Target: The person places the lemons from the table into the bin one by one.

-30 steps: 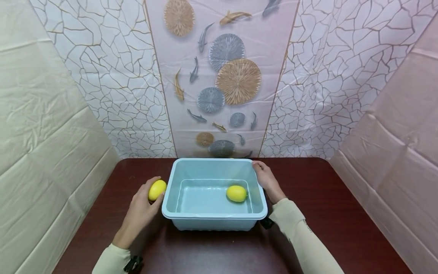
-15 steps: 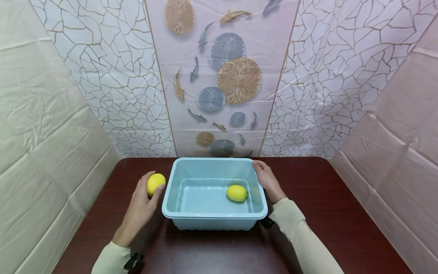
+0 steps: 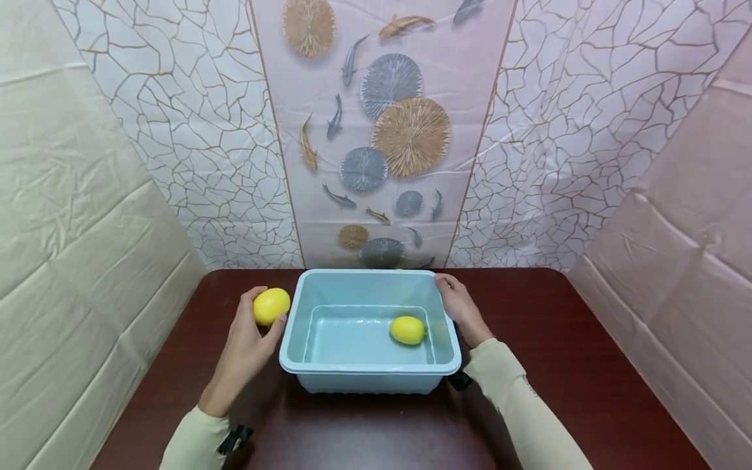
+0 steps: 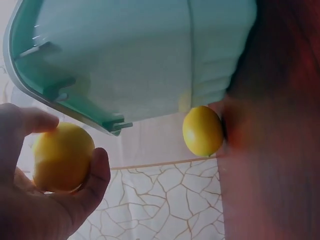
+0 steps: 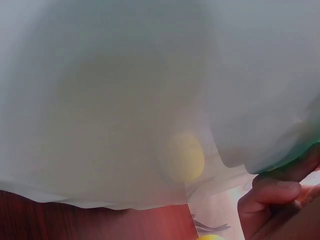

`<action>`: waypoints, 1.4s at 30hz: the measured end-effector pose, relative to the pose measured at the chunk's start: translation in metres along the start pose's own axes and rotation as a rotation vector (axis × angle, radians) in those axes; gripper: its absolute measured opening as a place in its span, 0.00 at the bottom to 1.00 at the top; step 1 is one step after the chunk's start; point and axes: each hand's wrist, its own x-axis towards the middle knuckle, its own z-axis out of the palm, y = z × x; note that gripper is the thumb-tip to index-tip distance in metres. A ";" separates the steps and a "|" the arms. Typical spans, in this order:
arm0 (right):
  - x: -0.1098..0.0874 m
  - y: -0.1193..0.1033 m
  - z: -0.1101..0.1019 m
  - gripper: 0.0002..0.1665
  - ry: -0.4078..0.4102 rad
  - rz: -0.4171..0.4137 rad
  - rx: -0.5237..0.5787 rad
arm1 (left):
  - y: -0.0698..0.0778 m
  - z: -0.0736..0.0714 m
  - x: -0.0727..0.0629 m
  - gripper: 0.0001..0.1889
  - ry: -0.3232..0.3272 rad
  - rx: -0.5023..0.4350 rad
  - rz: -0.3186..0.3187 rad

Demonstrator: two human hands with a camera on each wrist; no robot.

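Note:
My left hand point(image 3: 243, 343) holds a yellow lemon point(image 3: 271, 306) between thumb and fingers, just left of the light blue basin point(image 3: 367, 369). In the left wrist view this lemon point(image 4: 63, 157) is held up near the basin's rim, apart from it. My right hand point(image 3: 461, 307) grips the basin's rim at its far right corner; the right wrist view shows curled fingers point(image 5: 272, 200) there. Inside the basin, toward the right, lies another lemon point(image 3: 408, 330). One more lemon point(image 4: 202, 131) sits on the table behind the basin, hidden from the head view by the basin.
The basin stands on a dark red-brown table point(image 3: 558, 365). Patterned cloth point(image 3: 376, 130) hangs behind the table's far edge, and pale cloth walls point(image 3: 76, 261) rise on both sides. A yellow edge point(image 5: 211, 237) shows at the bottom of the right wrist view.
My left hand has raised the lemon from low beside the basin, to a point nearer the far end of the basin's left rim. The right hand and basin have stayed put.

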 end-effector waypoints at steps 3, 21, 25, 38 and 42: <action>0.000 -0.001 0.001 0.35 0.005 0.000 -0.006 | 0.004 0.000 0.002 0.38 -0.016 -0.042 -0.019; -0.001 0.002 0.000 0.35 -0.004 -0.015 -0.001 | 0.019 0.011 0.009 0.36 -0.022 -0.010 0.159; 0.000 0.002 0.000 0.36 -0.005 -0.019 -0.006 | 0.021 0.014 0.010 0.36 -0.031 -0.009 0.166; 0.000 0.000 0.001 0.34 -0.001 -0.009 -0.003 | 0.031 0.017 0.012 0.36 -0.047 0.040 0.202; -0.001 0.000 0.000 0.34 -0.002 -0.008 -0.002 | 0.033 0.019 0.013 0.35 -0.080 0.037 0.218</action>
